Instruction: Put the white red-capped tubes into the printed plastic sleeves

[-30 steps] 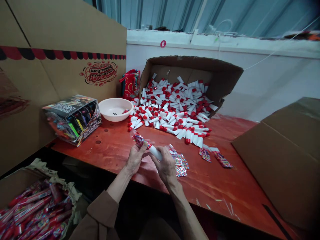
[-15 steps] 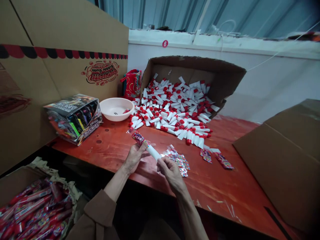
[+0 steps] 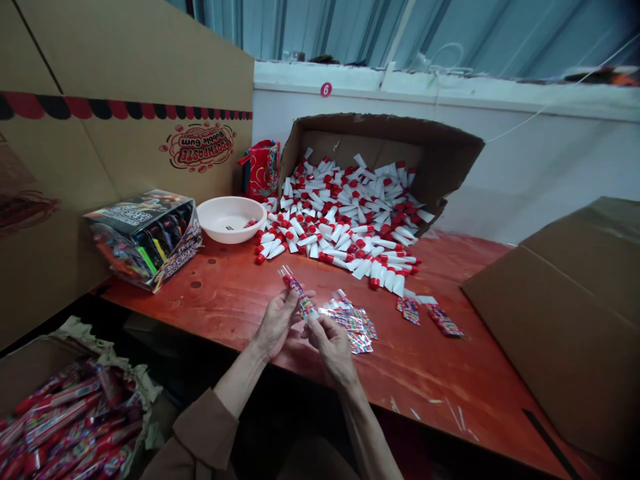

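Observation:
A white tube (image 3: 301,298) inside a colourful printed plastic sleeve is held between my two hands, slanting away to the upper left. My left hand (image 3: 276,325) is closed round the sleeve's side, with the thumb on top. The fingers of my right hand (image 3: 331,343) pinch the tube's near, white end. Clear plastic sticks out past the far end. Just right of my hands lies a pile of flat printed sleeves (image 3: 354,325). Beyond them, white tubes with red caps (image 3: 345,220) spill from a tipped cardboard box (image 3: 440,150).
On the red table (image 3: 225,300) stand a pale bowl (image 3: 233,230) and a display box (image 3: 150,240) at the left. Two printed pieces (image 3: 444,320) lie to the right, near a large carton (image 3: 560,307). A torn-edged box of wrapped red tubes (image 3: 70,420) sits at lower left.
The printed sleeve has gone down over the white tube, covering most of it. My right hand has moved left, closer to my left hand.

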A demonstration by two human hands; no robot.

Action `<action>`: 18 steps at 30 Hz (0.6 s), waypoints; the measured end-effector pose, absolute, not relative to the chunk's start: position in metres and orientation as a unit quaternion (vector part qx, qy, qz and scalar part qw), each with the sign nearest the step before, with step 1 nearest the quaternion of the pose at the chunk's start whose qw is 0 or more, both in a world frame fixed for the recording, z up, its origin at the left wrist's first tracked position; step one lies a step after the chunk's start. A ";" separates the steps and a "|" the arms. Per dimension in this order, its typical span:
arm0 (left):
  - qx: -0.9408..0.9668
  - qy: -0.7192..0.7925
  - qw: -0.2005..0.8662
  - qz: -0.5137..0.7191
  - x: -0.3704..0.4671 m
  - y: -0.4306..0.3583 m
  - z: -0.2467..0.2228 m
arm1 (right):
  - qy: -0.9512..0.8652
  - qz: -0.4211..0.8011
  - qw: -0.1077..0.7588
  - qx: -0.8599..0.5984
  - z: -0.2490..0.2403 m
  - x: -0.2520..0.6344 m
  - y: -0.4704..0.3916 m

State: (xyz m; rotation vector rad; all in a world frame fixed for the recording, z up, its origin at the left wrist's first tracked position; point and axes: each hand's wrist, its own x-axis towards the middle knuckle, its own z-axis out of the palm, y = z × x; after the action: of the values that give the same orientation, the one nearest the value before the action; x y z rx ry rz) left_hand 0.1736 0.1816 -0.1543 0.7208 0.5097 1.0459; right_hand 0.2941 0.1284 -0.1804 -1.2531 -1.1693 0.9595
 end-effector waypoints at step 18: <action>0.387 0.323 0.731 0.459 0.124 0.175 -0.149 | -0.627 0.385 0.418 -0.532 -0.169 0.328 0.128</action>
State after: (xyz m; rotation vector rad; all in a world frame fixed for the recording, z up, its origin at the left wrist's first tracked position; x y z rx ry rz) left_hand 0.1244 0.1748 -0.1493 0.8523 0.7104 1.0106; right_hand 0.3283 0.1278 -0.1693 -1.3356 -1.5719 0.9668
